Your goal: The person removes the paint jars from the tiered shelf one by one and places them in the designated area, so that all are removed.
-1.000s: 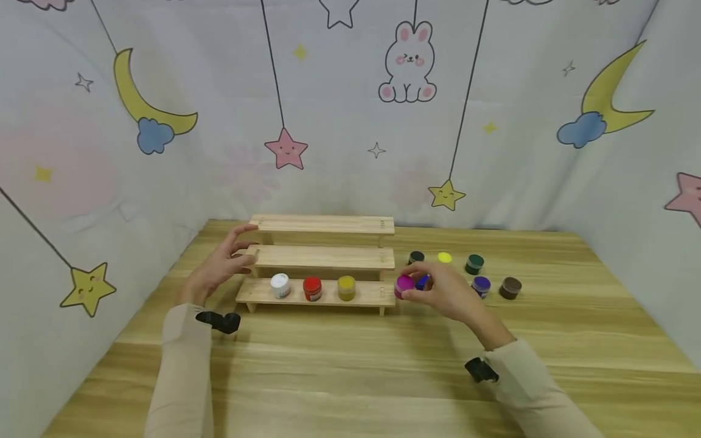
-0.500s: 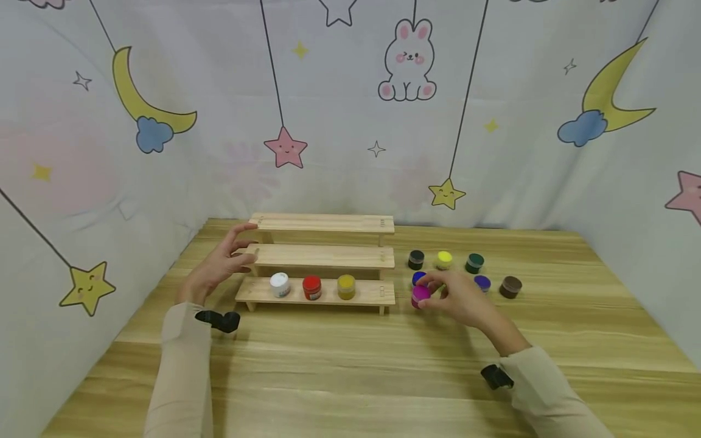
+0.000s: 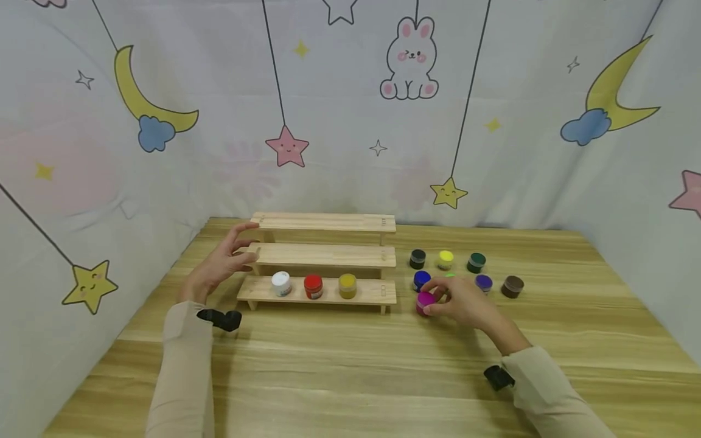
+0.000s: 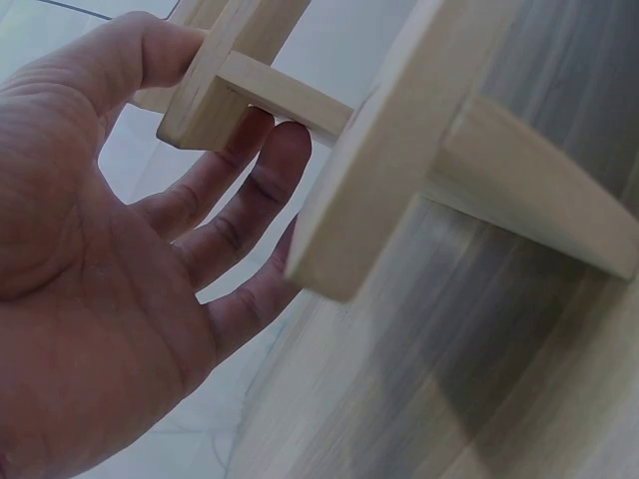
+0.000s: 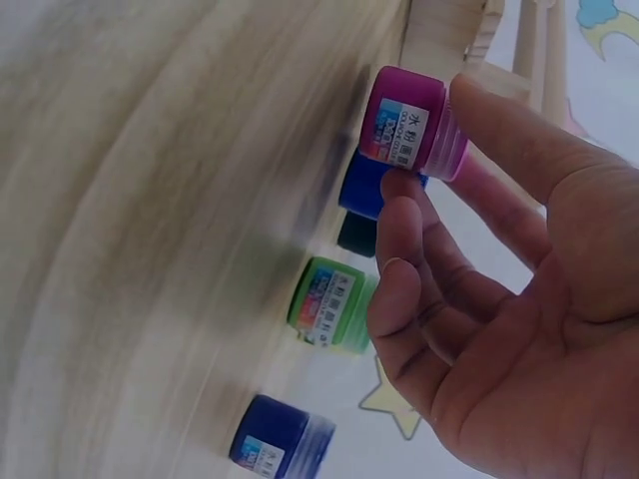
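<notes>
My right hand (image 3: pixel 462 302) pinches a magenta paint jar (image 3: pixel 425 303) between thumb and fingers, just in front of a blue paint jar (image 3: pixel 421 281). The same magenta jar (image 5: pixel 404 122) shows its label in the right wrist view. A green paint jar (image 5: pixel 329 302) stands near the fingertips there, mostly covered by the hand in the head view. My left hand (image 3: pixel 221 264) grips the left end of a three-step wooden rack (image 3: pixel 323 254). In the left wrist view, its thumb and fingers curl about a board (image 4: pixel 215 95) of the rack.
White (image 3: pixel 282 283), red (image 3: pixel 313 286) and ochre (image 3: pixel 347 286) paint jars stand on the lowest step. Right of the rack are black (image 3: pixel 418 259), yellow (image 3: pixel 446 260), dark green (image 3: pixel 476 263), purple (image 3: pixel 484 284) and brown (image 3: pixel 513 286) jars. A printed curtain (image 3: pixel 350 176) hangs behind the table.
My right hand has moved right and toward me with the magenta jar, away from the rack's lowest step, uncovering the blue jar. My left hand keeps its place on the rack.
</notes>
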A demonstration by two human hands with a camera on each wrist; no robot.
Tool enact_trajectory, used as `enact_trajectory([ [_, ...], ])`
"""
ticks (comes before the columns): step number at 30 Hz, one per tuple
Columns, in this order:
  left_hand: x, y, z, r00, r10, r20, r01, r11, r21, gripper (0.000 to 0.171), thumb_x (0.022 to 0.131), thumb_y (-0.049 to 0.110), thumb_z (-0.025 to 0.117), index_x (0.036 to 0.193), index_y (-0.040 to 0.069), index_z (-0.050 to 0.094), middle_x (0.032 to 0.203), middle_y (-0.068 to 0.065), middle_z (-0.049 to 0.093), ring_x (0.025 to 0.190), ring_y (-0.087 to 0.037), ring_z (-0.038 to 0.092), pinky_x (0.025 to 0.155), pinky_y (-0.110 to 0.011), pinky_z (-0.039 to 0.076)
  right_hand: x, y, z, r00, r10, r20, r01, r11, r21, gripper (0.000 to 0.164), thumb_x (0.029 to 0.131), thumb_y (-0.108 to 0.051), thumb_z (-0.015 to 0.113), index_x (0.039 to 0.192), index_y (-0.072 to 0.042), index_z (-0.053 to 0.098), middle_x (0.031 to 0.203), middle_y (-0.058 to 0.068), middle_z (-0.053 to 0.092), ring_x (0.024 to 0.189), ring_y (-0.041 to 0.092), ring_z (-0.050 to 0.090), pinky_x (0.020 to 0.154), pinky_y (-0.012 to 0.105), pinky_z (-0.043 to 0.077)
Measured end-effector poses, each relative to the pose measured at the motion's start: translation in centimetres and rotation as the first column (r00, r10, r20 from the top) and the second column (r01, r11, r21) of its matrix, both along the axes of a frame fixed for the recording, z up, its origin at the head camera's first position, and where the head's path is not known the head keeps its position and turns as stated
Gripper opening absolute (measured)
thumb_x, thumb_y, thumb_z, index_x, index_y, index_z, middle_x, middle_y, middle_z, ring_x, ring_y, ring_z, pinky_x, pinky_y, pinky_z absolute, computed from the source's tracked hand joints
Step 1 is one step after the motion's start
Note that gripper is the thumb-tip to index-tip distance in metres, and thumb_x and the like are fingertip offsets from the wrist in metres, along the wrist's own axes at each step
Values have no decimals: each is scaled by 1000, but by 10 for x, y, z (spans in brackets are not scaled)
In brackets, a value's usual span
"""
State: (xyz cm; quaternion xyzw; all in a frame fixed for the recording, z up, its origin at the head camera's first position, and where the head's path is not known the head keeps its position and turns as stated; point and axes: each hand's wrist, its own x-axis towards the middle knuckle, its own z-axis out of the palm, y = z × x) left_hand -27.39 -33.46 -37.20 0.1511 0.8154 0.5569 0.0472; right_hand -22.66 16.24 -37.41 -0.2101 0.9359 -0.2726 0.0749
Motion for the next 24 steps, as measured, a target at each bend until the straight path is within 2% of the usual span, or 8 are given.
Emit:
enact_trajectory([
  [12,0,1,3,1000,7,15,-7,1000,15,72,102,13,60,158,19,17,162,-21,14,136,-46,34,99,-63,40,0,0,-1,1000,-4,12,4,1000,-13,35,90,-20,77,121,-8,68,99,5,71,86,20,64,73,38,53],
  [20,-2,1,3,1000,-11,9,10,999,40,70,101,10,60,157,18,19,162,-18,13,141,-44,27,100,-63,38,0,-1,13,999,-35,10,35,998,-56,34,92,-19,75,122,-7,67,105,10,69,86,22,64,71,38,53],
  [24,0,-1,0,1000,-7,9,7,999,43,69,101,8,59,157,17,19,162,-19,12,140,-45,28,99,-61,40,-1,-9,20,1000,-20,7,20,997,-68,35,93,-22,73,125,-7,66,109,13,68,87,23,63,67,34,52],
])
